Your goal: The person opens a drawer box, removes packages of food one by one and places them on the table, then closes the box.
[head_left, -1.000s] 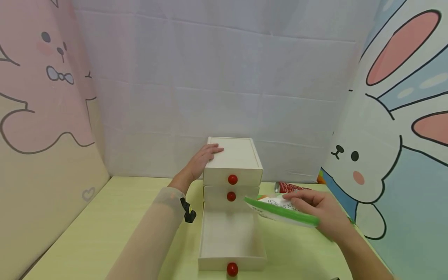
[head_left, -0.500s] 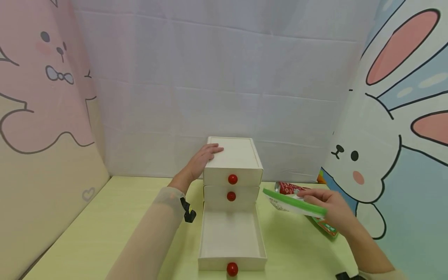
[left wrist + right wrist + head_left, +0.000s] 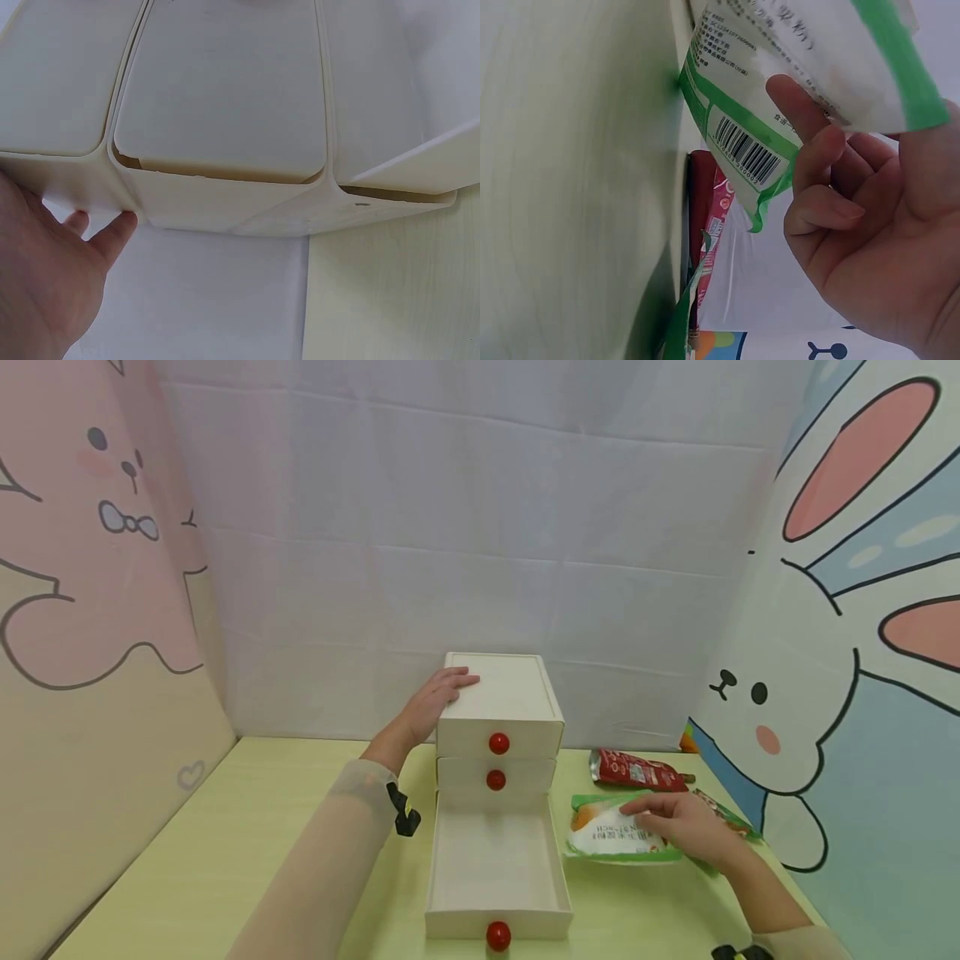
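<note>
A white drawer cabinet [image 3: 510,689] with red knobs stands on the table. Its bottom drawer [image 3: 491,868] is pulled out, and nothing lies on the visible floor of it. My left hand [image 3: 435,697] rests on the cabinet's left top edge; in the left wrist view, fingertips [image 3: 116,232] touch its side. To the right of the drawer, my right hand [image 3: 693,831] pinches a green-and-white corn starch packet [image 3: 603,835] between thumb and fingers. The right wrist view shows the packet's barcode side [image 3: 746,150], with some fingers behind it hanging loosely curled.
A red spouted pouch [image 3: 633,771] lies behind the right hand. Another green-edged packet [image 3: 723,814] lies beside it, partly covered by the hand. Printed cloth walls stand left and right, with a white cloth [image 3: 360,568] behind the pale table [image 3: 285,835].
The corn starch packet first shifted right in my right hand, then came lower and turned its printed face up. The red pouch shows more fully now. My left hand and the drawer stayed still.
</note>
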The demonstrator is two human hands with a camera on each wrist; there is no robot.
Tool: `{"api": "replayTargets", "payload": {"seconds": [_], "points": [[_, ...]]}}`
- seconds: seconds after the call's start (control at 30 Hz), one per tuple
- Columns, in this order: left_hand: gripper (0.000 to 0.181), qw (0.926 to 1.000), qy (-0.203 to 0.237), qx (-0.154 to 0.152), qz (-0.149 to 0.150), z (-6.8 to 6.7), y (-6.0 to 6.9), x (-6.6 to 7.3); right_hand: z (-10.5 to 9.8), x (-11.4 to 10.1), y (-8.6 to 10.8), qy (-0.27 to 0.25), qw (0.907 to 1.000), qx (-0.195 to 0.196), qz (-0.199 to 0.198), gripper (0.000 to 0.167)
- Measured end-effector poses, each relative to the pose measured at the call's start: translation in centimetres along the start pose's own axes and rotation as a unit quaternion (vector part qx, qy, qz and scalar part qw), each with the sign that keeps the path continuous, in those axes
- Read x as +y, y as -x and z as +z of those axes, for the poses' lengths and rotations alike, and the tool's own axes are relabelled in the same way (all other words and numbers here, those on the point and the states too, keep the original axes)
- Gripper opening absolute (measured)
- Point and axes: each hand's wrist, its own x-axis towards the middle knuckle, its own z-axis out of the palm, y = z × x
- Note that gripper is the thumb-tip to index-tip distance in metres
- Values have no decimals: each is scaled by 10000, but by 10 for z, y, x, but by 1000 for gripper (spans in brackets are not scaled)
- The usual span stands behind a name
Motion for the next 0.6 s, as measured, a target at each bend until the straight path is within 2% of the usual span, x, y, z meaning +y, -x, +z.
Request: {"api": "replayTargets", "payload": {"seconds": [0.07, 0.2, 0.3, 0.43, 0.6], "points": [[57, 10000, -7, 5, -12, 0, 0, 0, 2, 2, -1, 21, 9999, -22, 137, 29], [57, 10000, 1, 22, -21, -1, -1, -1, 4, 8, -5, 146, 9998, 25, 132, 28], [57, 10000, 31, 46, -2, -2, 0, -1, 6, 13, -9, 481, 9987, 124, 65, 24], [56, 10000, 60, 47, 28, -3, 1, 0, 11, 20, -13, 921, 9953, 237, 180, 20], [56, 10000, 68, 33, 48, -4, 2, 0, 14, 24, -13, 1080, 9934, 272, 291, 21]]}}
